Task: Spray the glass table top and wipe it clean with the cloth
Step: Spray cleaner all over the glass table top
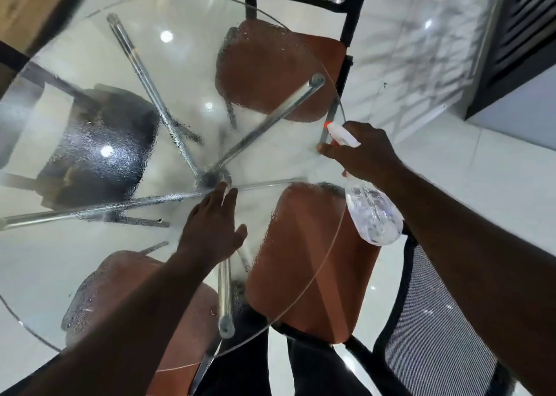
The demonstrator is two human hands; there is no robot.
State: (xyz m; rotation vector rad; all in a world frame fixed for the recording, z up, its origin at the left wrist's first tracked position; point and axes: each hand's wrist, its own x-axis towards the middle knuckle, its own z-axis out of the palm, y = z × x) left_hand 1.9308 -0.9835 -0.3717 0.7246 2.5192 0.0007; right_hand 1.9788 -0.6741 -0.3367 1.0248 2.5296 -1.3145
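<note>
Glass surface beaded with droplets, likely slick, fragile at rim. Right hand clamped on spray bottle neck; left hand flat, fingers spread. Cloth unseen.

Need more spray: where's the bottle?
Right of centre in the head view, the bottle is gripped in the right hand, at the right rim of the table.

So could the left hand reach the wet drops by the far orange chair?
Probably yes. The left hand lies flat near the middle of the glass table top, and nothing stands between it and those drops; a forward lean may be needed.
</note>
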